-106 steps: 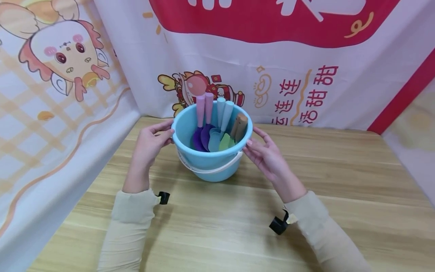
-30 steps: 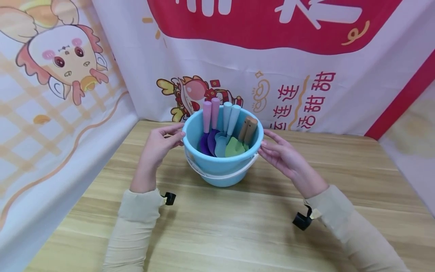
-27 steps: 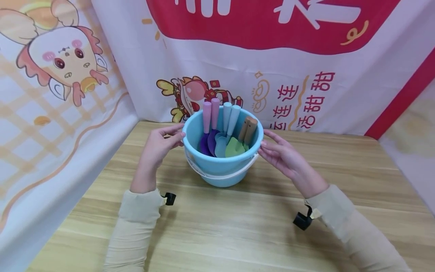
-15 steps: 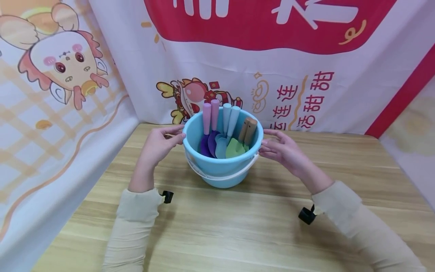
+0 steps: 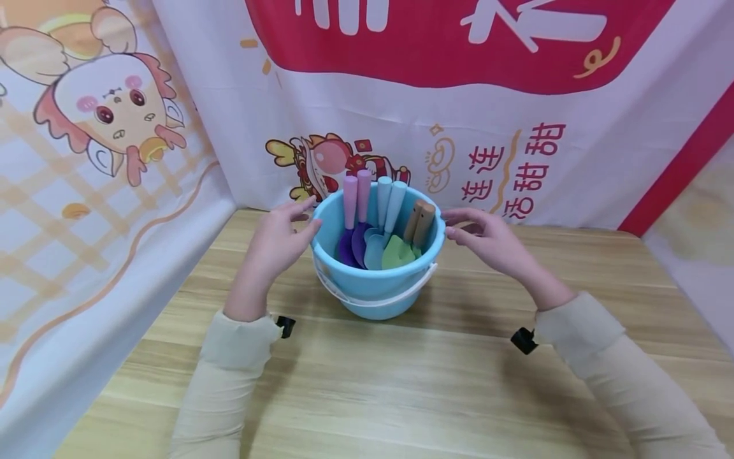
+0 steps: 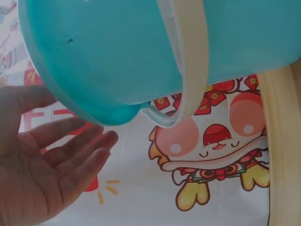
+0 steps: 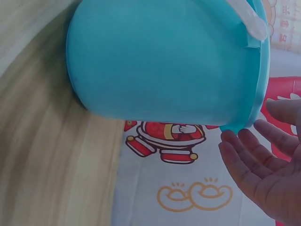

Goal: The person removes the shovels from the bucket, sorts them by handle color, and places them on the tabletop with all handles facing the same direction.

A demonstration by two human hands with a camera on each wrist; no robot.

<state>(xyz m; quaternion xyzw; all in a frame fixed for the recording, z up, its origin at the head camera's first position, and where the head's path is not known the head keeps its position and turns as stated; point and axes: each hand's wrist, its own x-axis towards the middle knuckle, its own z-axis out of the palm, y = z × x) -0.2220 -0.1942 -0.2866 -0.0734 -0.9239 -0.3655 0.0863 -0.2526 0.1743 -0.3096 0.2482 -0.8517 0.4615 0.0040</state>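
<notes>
A light blue bucket (image 5: 373,284) stands upright on the table, its white handle (image 5: 395,298) hanging across the front. Inside lean toy shovels: two purple ones (image 5: 357,245) with pink grips, two light blue ones (image 5: 375,248), and green ones (image 5: 397,253) with brown grips. My left hand (image 5: 275,242) is beside the left rim, thumb and fingers spread. In the left wrist view, the fingers of that hand (image 6: 51,160) are loosely extended by the rim. At the right rim is my right hand (image 5: 493,239); the right wrist view shows its relaxed fingertips (image 7: 228,136) right at the edge.
The wooden table (image 5: 355,389) extends in front of the bucket and to both sides. A printed cloth (image 5: 447,95) hangs close behind it, and another patterned cloth (image 5: 189,191) rises along the left. Black wrist mounts (image 5: 523,341) stick out from the sleeves.
Earlier the bucket shifted slightly right with both hands at its rim; lately it stays put. My thumbs and fingers have spread and loosened from the rim, and the right hand has risen slightly.
</notes>
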